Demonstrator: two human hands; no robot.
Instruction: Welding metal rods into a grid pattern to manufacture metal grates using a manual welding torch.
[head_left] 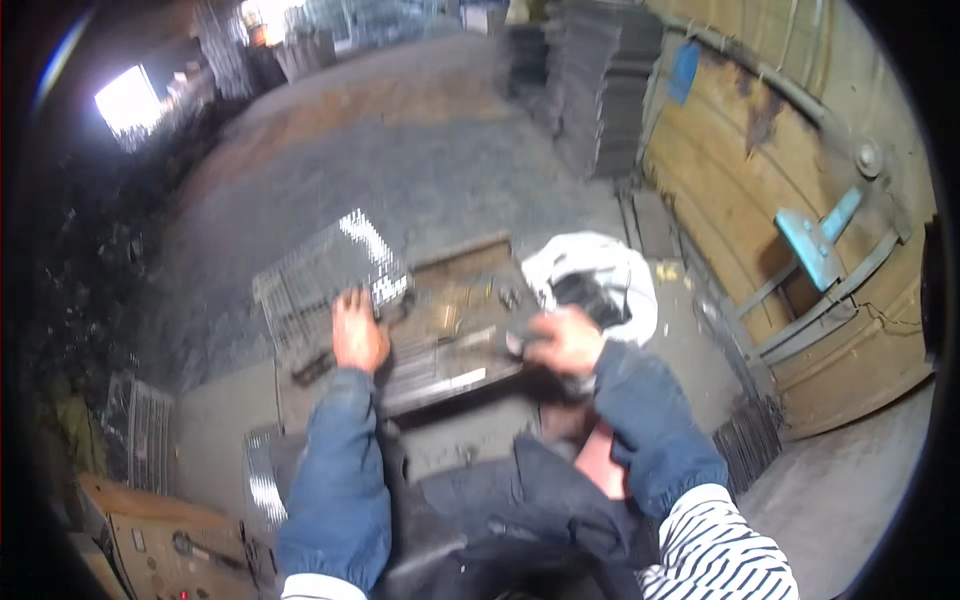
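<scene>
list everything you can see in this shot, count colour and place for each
wire mesh cage panel: one, shiny grey metal, on the low work board, under the left hand
low wooden work board: one, brown, on the floor ahead of the knees
white sack: one, white with a dark opening, right of the board, just beyond the right hand
stacks of dark mesh sheets: several, dark grey, far end by the wall
wooden wall: one, yellow-brown, right side
blue metal bracket: one, light blue, on the wall
mesh pieces: a few, grey, floor at lower left
left hand: one, resting on the cage panel, blue sleeve
right hand: one, blurred, at the board's right edge
</scene>
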